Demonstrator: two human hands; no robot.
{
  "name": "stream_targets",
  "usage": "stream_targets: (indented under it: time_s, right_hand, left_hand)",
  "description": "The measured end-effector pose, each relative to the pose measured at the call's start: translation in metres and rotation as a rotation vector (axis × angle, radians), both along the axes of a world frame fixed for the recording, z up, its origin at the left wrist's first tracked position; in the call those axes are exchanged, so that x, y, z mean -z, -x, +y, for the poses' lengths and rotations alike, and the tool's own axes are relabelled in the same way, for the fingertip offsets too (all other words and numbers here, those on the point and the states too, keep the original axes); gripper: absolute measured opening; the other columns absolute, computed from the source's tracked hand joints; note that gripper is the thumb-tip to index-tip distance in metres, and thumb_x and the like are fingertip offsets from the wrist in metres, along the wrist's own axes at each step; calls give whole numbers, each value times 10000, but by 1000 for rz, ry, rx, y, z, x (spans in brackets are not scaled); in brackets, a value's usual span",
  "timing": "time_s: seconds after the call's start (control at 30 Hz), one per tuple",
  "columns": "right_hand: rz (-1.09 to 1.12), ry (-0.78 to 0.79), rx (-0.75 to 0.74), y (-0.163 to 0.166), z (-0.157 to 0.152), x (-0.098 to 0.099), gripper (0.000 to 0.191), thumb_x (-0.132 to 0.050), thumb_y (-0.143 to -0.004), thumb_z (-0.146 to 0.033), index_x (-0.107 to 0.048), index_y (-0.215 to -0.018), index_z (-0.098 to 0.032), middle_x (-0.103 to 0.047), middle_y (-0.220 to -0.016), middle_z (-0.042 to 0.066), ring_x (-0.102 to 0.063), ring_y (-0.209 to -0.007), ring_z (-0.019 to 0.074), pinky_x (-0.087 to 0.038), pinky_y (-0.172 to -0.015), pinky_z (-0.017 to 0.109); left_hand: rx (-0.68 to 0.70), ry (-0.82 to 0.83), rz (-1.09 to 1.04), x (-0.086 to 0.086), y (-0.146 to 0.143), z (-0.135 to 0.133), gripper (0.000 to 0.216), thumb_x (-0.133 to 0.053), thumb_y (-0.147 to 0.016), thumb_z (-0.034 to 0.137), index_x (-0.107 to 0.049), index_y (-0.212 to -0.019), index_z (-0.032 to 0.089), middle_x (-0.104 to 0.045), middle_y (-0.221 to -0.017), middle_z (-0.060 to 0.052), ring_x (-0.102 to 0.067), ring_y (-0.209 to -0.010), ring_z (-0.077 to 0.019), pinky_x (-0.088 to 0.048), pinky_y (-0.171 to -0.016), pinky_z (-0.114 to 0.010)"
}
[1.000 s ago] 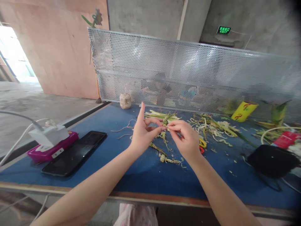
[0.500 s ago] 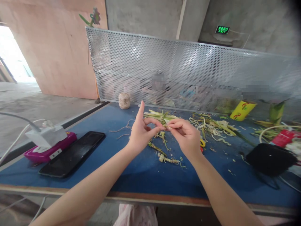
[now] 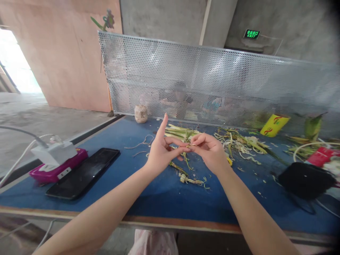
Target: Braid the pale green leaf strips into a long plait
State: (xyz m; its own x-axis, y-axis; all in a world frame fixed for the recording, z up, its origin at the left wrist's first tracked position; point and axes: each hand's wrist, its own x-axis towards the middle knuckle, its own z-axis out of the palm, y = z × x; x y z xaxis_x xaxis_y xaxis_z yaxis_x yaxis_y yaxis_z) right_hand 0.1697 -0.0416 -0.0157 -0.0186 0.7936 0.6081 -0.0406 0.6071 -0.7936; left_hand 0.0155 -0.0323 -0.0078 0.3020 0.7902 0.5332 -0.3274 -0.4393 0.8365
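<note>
My left hand [image 3: 163, 150] pinches a thin pale plant strip [image 3: 191, 145] between thumb and forefinger, its thumb tip and side showing. My right hand [image 3: 209, 150] meets it fingertip to fingertip, closed on the same strip. Most of the strip is hidden by the fingers. Beneath and behind the hands lie green-white plant stalks [image 3: 176, 131]. Nearer to me on the blue table [image 3: 148, 202] is a knobbly pale root piece [image 3: 192, 180] with curled ends. Something yellow [image 3: 229, 161] shows partly behind my right wrist.
At left are a black phone [image 3: 83, 173] and a purple power strip [image 3: 57, 171] with a white plug. A roll of twine [image 3: 141, 114] stands by the perforated metal screen [image 3: 170, 71]. Plant scraps [image 3: 245, 143], a yellow packet [image 3: 275, 125] and a black object [image 3: 306, 180] lie rightward.
Both hands have shifted slightly to the right, fingertips still together. The green knotted bit seen above the fingers before is now mostly covered by my right hand.
</note>
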Motion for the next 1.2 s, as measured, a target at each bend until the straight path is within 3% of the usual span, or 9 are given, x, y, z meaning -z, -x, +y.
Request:
stream_targets:
  time_s: [0.2, 0.37, 0.5, 0.63, 0.77, 0.97, 1.03, 1.13, 1.2]
  right_hand:
    - [110, 201, -81, 0, -1, 0, 175, -708, -626, -239, -599, -761, -214, -601, -733, -8, -588, -715, 127, -526, -716, 330]
    - [108, 223, -92, 0, -2, -2, 188, -729, -594, -241, -598, -722, -199, -594, -690, -14, -584, -672, 119, -533, -706, 329]
    - [77, 265, -95, 1, -2, -2, 213, -748, -563, -243, -577, -677, -188, -580, -658, -24, -577, -636, 106, -537, -666, 300]
    - [89, 260, -74, 2, -2, -3, 222, -726, -591, -280, -568, -722, -195, -582, -669, -22, -590, -646, 119, -548, -648, 312]
    - [1, 227, -8, 2, -1, -2, 223, -707, -614, -293, -568, -750, -185, -600, -640, -8, -583, -538, 120, -541, -522, 291]
    - [78, 241, 20, 1, 0, -2, 162, -690, -631, -276, -585, -709, -180, -601, -595, -11, -603, -574, 132, -555, -594, 322]
    - [86, 250, -15, 2, 0, -2, 178, -683, -641, -271, -599, -775, -188, -596, -635, -11, -603, -599, 131, -551, -598, 317]
    - [-9, 258, -86, 3, -1, -2, 302, -664, -665, -265, -588, -954, -220, -580, -691, -16, -567, -569, 113, -504, -480, 255]
    - [-133, 254, -89, 5, -1, -2, 283, -651, -678, -265, -601, -952, -217, -557, -654, -24, -499, -490, 84, -427, -405, 214]
  left_hand:
    - [-1, 106, -85, -3, -1, 6, 975, -703, -593, 93, -125, -1370, 203, -641, -671, 2, -592, -521, -126, -513, -418, -212]
    - [23, 108, -71, -1, 0, 8, 993, -707, -588, 88, -108, -1372, 196, -648, -686, -5, -556, -473, -94, -483, -390, -191]
    - [74, 104, -25, 2, -1, 9, 942, -716, -586, 110, -183, -1357, 201, -646, -676, -4, -561, -471, -100, -481, -401, -201]
    - [22, 153, -77, 0, -2, 10, 896, -723, -582, 126, -240, -1336, 176, -636, -631, 12, -547, -444, -95, -472, -399, -206]
    - [-16, 255, -123, -2, -2, 12, 877, -734, -570, 130, -273, -1316, 140, -626, -596, 33, -509, -402, -68, -440, -372, -185]
    - [7, 296, -137, 0, 0, 15, 837, -697, -628, 139, -239, -1329, 114, -638, -611, 12, -585, -565, -115, -454, -389, -175]
    - [-17, 286, -120, 0, 0, 15, 843, -695, -630, 136, -229, -1332, 117, -639, -612, 8, -594, -577, -123, -457, -395, -176]
    - [-31, 264, -63, -1, -1, 13, 849, -704, -616, 130, -241, -1327, 120, -630, -591, 11, -557, -485, -99, -436, -377, -175]
    - [-27, 247, -19, -2, -1, 11, 847, -709, -609, 133, -252, -1322, 125, -625, -584, 15, -519, -422, -78, -430, -373, -180]
